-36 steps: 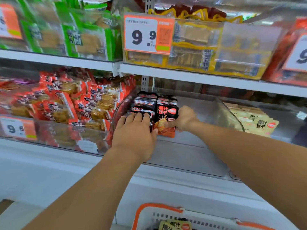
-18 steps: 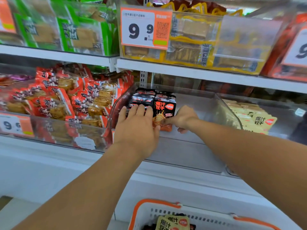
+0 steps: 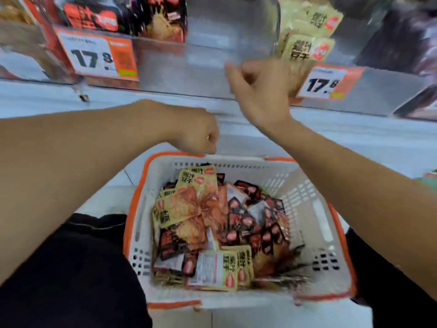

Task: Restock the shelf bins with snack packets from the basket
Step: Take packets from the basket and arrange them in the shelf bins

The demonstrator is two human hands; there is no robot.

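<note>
Fingers on both sides hold nothing: my left hand is curled into a loose, empty fist at about twelve o'clock of the basket, just above its far rim, and my right hand hangs higher, toward one o'clock, fingers bent and slack with no packet between them. A second ago both hands were up in the clear shelf bin, pressing the black packets into a row; now they have come away and my view has dropped to the basket at my knees. I judge that batch is placed and the next step is another grab. The basket is far from empty: yellow packets are heaped at its nine o'clock side and black-and-red ones toward three o'clock, all loose and overlapping. Up on the shelf, yellow packets sit in the bin at two o'clock, beside a price tag. My left forearm crosses in from nine o'clock, wrist bent down; my right forearm rises from four o'clock, wrist cocked back. Everything is smeared by motion, so fine finger detail is unclear.
</note>
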